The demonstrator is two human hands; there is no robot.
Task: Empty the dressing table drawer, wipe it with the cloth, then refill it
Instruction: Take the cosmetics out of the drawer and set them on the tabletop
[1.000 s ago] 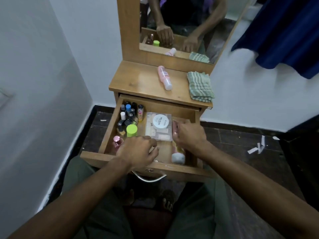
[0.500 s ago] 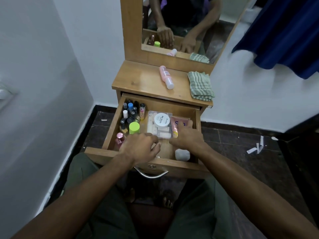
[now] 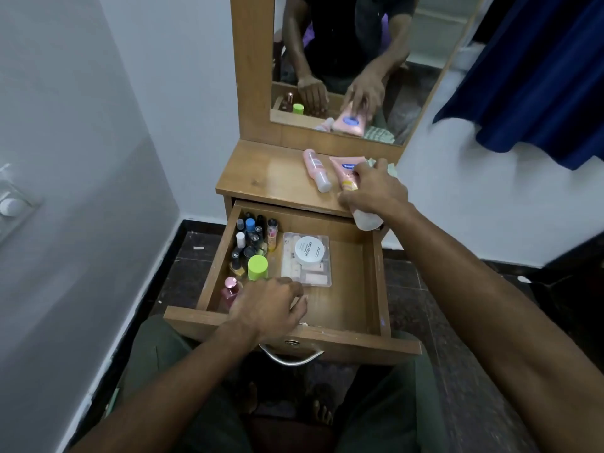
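A wooden drawer (image 3: 376,256) stands pulled open below the tabletop (image 3: 261,174). The right hand (image 3: 376,188), at 1 o'clock, grips a pink tube (image 3: 344,173) and a whitish bottle (image 3: 366,220) over the tabletop. The left hand (image 3: 268,308) hovers inside the drawer's front, fingers loosely curled, holding nothing. The cloth (image 3: 390,168) (mostly hidden) lies behind the right hand.

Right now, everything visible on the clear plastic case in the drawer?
The clear plastic case is a flat, rectangular, see-through box that lies flat on the drawer floor, about mid-drawer. Pale pinkish pieces show through its lid; I cannot tell what they are. A round white jar with dark lettering sits on top, toward the rear. A group of small bottles stands to its left, and bare wood lies to its right. The left hand is just in front of its near edge; contact is unclear.
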